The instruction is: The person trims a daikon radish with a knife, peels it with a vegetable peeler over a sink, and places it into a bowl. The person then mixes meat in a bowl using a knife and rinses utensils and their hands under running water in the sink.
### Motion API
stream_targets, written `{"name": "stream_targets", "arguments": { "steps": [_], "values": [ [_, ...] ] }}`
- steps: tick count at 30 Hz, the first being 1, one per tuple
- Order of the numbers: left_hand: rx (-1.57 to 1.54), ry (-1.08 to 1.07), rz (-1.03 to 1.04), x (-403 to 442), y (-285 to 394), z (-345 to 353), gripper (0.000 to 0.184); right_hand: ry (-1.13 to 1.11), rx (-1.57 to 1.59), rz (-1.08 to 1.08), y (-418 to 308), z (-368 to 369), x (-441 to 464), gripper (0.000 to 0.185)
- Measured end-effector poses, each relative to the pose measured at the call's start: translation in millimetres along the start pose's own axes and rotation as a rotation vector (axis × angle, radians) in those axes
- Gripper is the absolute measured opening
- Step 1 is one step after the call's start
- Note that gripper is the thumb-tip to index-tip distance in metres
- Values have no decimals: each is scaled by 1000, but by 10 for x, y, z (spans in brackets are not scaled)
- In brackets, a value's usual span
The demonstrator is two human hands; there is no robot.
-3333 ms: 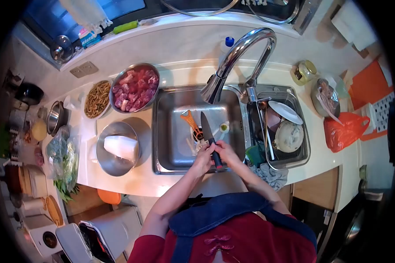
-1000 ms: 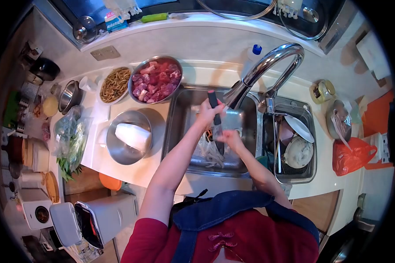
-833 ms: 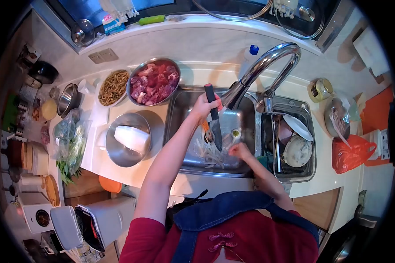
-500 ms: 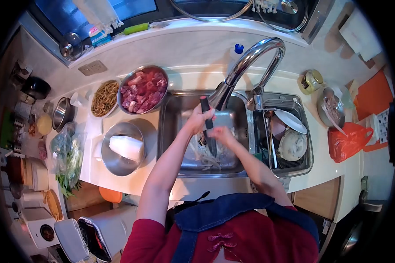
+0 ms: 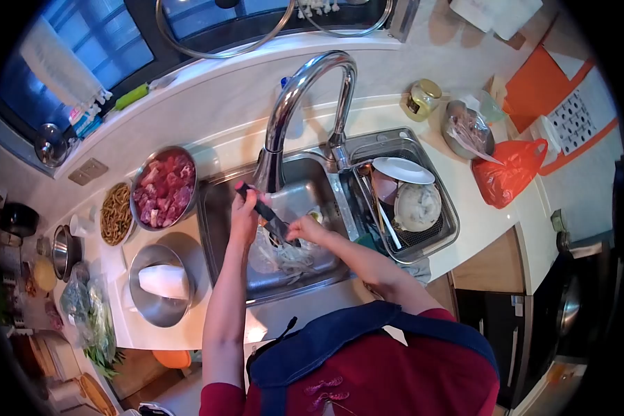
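Over the sink [image 5: 218, 277], my left hand [image 5: 241, 218] is closed around the handle of a knife [image 5: 265, 211], black with a red end. The dark blade slants down to the right. My right hand [image 5: 308, 229] has its fingers pinched together at the blade; what they hold, if anything, is hidden. Pale strips that look like peelings [image 5: 284, 260] lie in the sink below both hands. The chrome faucet [image 5: 274, 132] arches above, its spout close behind my left hand.
Left of the sink stand a bowl of raw meat chunks [image 5: 165, 188], a dish of brown strips [image 5: 116, 213] and a steel bowl [image 5: 140, 299] holding a white peeled piece [image 5: 165, 281]. Rightward are a drying rack [image 5: 433, 249] with dishes and a red plastic bag [image 5: 509, 172].
The camera view has turned and shifted, so the sink appears further left and tilted. The knife now slants more to the right. My right hand stays at the blade, fingers closed.
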State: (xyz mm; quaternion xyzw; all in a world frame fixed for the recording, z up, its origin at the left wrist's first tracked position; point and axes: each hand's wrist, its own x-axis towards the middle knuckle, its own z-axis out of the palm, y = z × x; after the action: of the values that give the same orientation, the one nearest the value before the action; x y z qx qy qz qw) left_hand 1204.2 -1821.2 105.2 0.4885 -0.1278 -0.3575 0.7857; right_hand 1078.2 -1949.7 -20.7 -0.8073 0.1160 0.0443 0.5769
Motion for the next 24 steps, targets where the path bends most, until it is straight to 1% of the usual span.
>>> {"name": "stream_targets", "arguments": {
  "steps": [1,2,3,5,6,8,9,10,11,13,15,16,17,18,20,21,22,23,24],
  "values": [
    [-54,-12,47,-5,49,8,19,-150,-259,-5,64,-36,-27,11],
    [-109,-22,98,-1,100,9,18,-206,-290,31,121,-91,-40,12],
    [-109,-26,103,44,136,-4,18,-203,-295,28,78,-99,24,12],
    [-23,-54,85,123,184,-35,16,22,199,-222,-48,0,187,14],
    [25,-53,98,161,138,-76,16,14,198,-220,-219,12,257,14],
    [38,-33,129,201,102,-65,16,87,445,-137,-644,-9,355,19],
    [53,-18,158,207,96,-45,17,74,447,-136,-633,15,320,19],
    [73,33,190,182,170,14,16,100,278,-84,-555,29,260,21],
    [46,-55,235,147,273,37,16,121,111,-37,-476,50,186,24],
    [-16,-107,227,187,358,-75,14,28,94,29,220,141,65,21],
    [-83,-92,254,124,455,-73,12,-6,-504,212,428,26,-158,18],
    [-57,-71,260,81,468,-75,18,118,-542,200,486,16,-229,19],
    [7,-83,294,59,435,-83,17,248,-579,187,531,28,-245,20],
    [25,-61,305,49,362,-76,15,237,-580,182,472,40,-175,20],
    [57,-6,302,32,153,-42,13,222,228,314,150,54,3,21],
    [74,26,298,35,76,-16,11,214,460,368,-344,37,-29,24],
    [201,59,275,-14,45,22,11,205,692,418,-851,12,-71,28],
    [326,31,305,10,-70,-22,14,204,695,417,-1039,9,-42,28],
    [396,16,229,-33,-172,-43,18,110,929,465,-1164,-5,-20,25]
  ]
}}
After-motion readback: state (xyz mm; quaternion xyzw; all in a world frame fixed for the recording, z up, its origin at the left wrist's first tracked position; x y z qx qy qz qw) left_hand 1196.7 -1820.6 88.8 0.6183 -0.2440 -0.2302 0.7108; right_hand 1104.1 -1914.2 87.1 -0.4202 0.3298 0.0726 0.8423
